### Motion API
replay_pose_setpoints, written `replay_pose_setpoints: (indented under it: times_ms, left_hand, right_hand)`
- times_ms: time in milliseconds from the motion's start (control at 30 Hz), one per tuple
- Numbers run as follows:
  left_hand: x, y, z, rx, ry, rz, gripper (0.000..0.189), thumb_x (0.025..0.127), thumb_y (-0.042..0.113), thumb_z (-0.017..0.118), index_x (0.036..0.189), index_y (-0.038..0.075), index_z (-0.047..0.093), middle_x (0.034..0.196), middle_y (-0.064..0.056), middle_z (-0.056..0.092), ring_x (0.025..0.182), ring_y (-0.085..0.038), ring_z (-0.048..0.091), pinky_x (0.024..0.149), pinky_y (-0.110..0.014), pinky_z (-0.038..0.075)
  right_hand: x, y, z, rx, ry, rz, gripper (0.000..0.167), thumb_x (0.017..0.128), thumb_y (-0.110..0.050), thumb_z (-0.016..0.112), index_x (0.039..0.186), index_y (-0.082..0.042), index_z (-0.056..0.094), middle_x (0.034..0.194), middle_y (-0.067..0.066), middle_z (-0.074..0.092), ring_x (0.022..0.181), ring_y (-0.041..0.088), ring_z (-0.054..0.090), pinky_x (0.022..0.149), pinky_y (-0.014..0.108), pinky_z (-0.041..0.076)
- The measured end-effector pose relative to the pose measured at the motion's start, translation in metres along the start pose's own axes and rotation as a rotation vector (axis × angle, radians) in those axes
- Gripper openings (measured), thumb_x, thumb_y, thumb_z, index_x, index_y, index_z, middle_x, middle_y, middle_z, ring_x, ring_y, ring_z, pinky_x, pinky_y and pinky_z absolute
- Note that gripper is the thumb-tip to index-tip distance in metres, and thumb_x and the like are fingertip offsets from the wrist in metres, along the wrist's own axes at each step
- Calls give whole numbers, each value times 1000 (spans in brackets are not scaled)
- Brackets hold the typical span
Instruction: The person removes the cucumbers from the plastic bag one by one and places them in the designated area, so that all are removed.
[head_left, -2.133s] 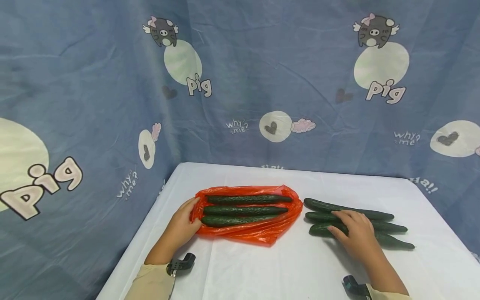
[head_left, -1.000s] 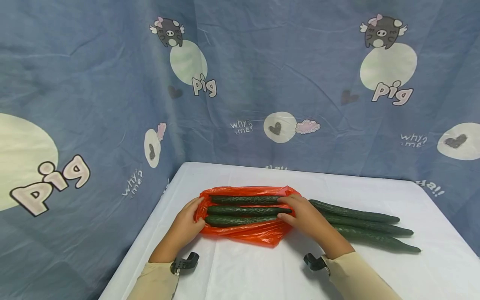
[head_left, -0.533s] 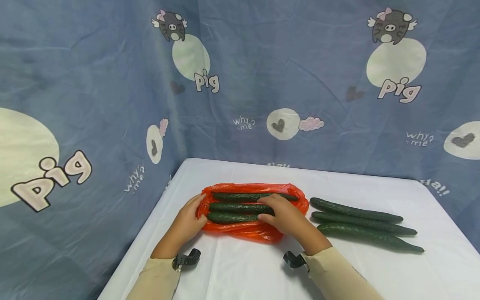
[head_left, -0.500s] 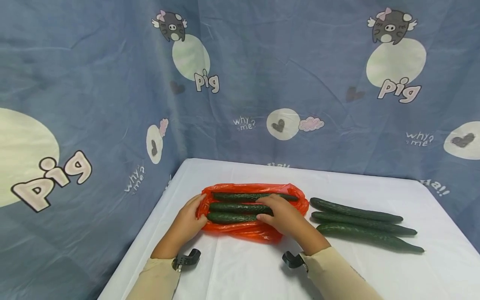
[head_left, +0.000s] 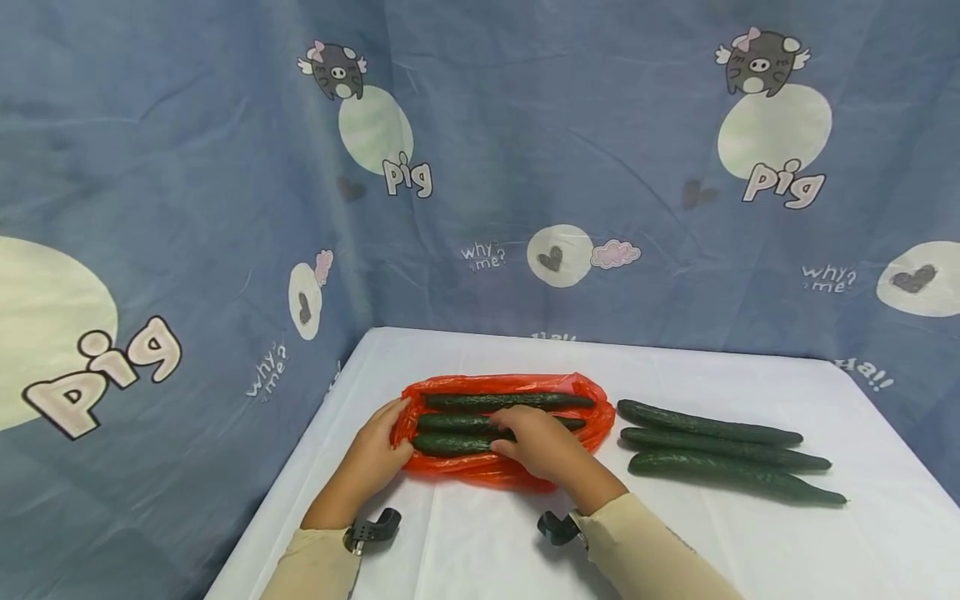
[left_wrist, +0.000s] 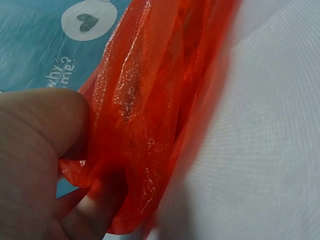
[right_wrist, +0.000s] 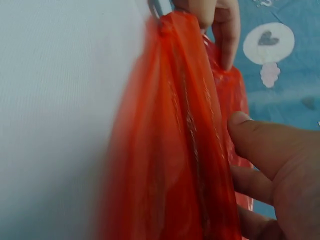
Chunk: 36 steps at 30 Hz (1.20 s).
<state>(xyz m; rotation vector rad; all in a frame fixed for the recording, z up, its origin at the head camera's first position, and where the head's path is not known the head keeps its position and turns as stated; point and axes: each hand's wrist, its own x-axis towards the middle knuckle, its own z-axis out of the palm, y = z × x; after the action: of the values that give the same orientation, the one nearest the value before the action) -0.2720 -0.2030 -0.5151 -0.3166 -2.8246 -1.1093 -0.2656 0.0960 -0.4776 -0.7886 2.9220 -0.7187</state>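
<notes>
In the head view, an opened red plastic bag [head_left: 517, 473] lies left of the table's middle with three cucumbers in it, one of them a back cucumber [head_left: 510, 402]. My left hand [head_left: 380, 447] holds the bag's left rim. The left wrist view shows the red film [left_wrist: 135, 125] between thumb and fingers. My right hand [head_left: 536, 440] lies over the middle cucumber [head_left: 453, 422] and front cucumber [head_left: 450, 444], hiding part of both. Its thumb [right_wrist: 250, 130] and fingers stand apart in the right wrist view.
Three more cucumbers lie side by side on the right: a back one [head_left: 708, 423], a middle one [head_left: 723, 448] and a front one [head_left: 738, 477]. A white cloth [head_left: 465, 546] covers the table. Blue printed fabric [head_left: 480, 183] hangs behind and on the left.
My right hand has left the loose cucumbers, crossed into the bag and slid further left along the cucumbers there. My left hand has stayed at the bag's left rim.
</notes>
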Motion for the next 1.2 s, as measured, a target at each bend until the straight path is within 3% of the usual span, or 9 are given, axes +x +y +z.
replay_pose_setpoints:
  times_ms: [300, 600, 800, 1200]
  left_hand:
    - [0, -1, 1, -4, 7, 2, 75, 87, 4, 62, 159, 5, 43, 163, -15, 44, 150, -37, 42, 119, -57, 39]
    - [1, 0, 0, -5, 7, 23, 74, 88, 3, 61, 159, 5, 43, 163, -16, 44, 150, -37, 43, 119, -57, 39]
    - [0, 1, -2, -10, 6, 6, 74, 87, 3, 62, 159, 6, 44, 163, -15, 44, 150, -37, 42, 120, -57, 39]
    - [0, 2, 0, -10, 5, 15, 73, 87, 2, 61, 158, 5, 44, 162, -16, 44, 149, -37, 44, 120, -57, 39]
  right_hand:
    - [6, -11, 10, -94, -14, -7, 37, 94, -39, 77, 126, -20, 73, 118, -4, 73, 112, 17, 68, 101, 40, 56]
    - [10, -16, 22, -152, -7, 24, 44, 89, -40, 82, 128, -20, 73, 120, -4, 76, 112, 23, 67, 101, 49, 54]
    - [9, -15, 30, -144, 7, 48, 52, 87, -42, 83, 133, -20, 71, 128, -2, 73, 122, 26, 61, 104, 55, 50]
    - [6, -8, 45, -77, 69, 86, 50, 87, -46, 82, 131, -25, 70, 126, -3, 69, 119, 23, 58, 93, 46, 44]
